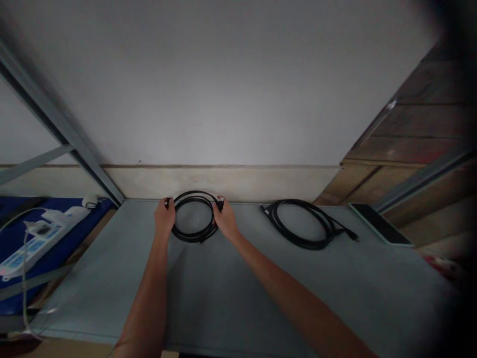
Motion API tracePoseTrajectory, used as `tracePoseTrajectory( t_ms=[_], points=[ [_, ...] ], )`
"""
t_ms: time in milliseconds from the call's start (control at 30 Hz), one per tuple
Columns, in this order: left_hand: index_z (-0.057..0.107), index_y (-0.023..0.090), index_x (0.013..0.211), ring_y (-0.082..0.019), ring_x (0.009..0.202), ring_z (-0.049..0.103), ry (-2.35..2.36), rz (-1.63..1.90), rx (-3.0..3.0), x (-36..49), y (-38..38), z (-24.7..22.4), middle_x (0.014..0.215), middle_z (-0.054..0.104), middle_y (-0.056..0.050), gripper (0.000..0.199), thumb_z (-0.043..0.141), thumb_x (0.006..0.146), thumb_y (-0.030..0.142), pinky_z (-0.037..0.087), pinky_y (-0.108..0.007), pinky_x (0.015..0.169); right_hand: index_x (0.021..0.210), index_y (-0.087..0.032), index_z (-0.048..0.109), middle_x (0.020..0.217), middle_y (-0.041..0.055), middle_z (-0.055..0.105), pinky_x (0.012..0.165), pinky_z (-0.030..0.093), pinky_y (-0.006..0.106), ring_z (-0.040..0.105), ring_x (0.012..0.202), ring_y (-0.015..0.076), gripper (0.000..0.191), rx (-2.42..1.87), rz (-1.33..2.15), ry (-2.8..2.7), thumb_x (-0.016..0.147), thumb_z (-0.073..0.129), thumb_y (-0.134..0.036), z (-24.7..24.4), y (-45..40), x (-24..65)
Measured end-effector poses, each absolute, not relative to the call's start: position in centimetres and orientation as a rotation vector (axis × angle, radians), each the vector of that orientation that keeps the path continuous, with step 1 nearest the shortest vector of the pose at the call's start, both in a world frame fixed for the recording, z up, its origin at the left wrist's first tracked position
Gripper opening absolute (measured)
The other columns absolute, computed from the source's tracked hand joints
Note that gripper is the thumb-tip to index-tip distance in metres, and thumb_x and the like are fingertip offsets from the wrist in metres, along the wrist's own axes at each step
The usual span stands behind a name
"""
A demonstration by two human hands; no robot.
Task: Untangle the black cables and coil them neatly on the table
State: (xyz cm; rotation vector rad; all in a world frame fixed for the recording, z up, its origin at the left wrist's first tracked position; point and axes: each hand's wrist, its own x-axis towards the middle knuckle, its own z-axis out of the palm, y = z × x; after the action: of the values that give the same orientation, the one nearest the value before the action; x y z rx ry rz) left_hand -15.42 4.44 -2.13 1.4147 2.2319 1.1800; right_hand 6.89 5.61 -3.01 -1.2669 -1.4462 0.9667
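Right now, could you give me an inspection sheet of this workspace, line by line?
Surface: grey flat tabletop, against a pale wall.
Job's things: black cable wound in a round coil, lying at the table's far edge.
Clutter: second black coiled cable to the right, untouched; dark flat phone-like slab at the right edge.
Hands: left hand grips the coil's left side; right hand grips its right side near a plug end.
Cables: white cord hanging at the left.
Surroundings: white power strip on a blue surface at left; grey metal frame bar; wooden panelling at right.
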Motion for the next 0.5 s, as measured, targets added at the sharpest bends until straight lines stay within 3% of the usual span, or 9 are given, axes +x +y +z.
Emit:
tracePoseTrajectory(
  t_ms=[100,200,333,500],
  points=[
    [0.060,0.010,0.121,-0.029,0.108,0.064,2.409,1.094,1.582,-15.7,4.7,-2.5,0.112,0.069,-0.019,0.038,0.045,0.095,0.033,0.047,-0.037,0.092,0.129,-0.016,0.050,0.085,0.0085,0.069,0.076,0.049,0.034,0.068,0.080,0.0241,0.038,-1.392,0.675,-1.588,0.097,0.048,-0.035,-3.1,6.8,5.4],
    [0.061,0.007,0.123,-0.033,0.109,0.063,2.519,0.877,1.712,-15.4,4.7,-3.0,0.111,0.068,-0.023,0.039,0.043,0.096,0.029,0.046,-0.042,0.092,0.117,-0.011,0.057,0.108,0.0189,0.064,0.088,0.046,0.038,0.063,0.102,0.0291,0.029,-1.537,0.499,-1.747,0.098,0.047,-0.031,-3.5,7.6,4.4],
    [0.065,0.014,0.117,-0.036,0.107,0.061,2.644,0.639,1.712,-14.8,4.4,-3.5,0.110,0.067,-0.021,0.033,0.047,0.094,0.029,0.047,-0.045,0.085,0.114,-0.010,0.062,0.117,0.0219,0.057,0.093,0.043,0.041,0.056,0.112,0.0318,0.028,-1.642,0.358,-1.866,0.095,0.051,-0.028,-4.5,7.7,3.8],
    [0.066,0.011,0.115,-0.031,0.097,0.065,2.567,0.597,1.763,-15.0,4.3,-3.5,0.102,0.068,-0.021,0.033,0.048,0.093,0.026,0.047,-0.039,0.084,0.115,-0.010,0.066,0.115,0.0209,0.056,0.098,0.039,0.043,0.050,0.111,0.0312,0.035,-1.586,0.235,-1.943,0.096,0.051,-0.035,-5.5,7.6,3.6]
  ],
)
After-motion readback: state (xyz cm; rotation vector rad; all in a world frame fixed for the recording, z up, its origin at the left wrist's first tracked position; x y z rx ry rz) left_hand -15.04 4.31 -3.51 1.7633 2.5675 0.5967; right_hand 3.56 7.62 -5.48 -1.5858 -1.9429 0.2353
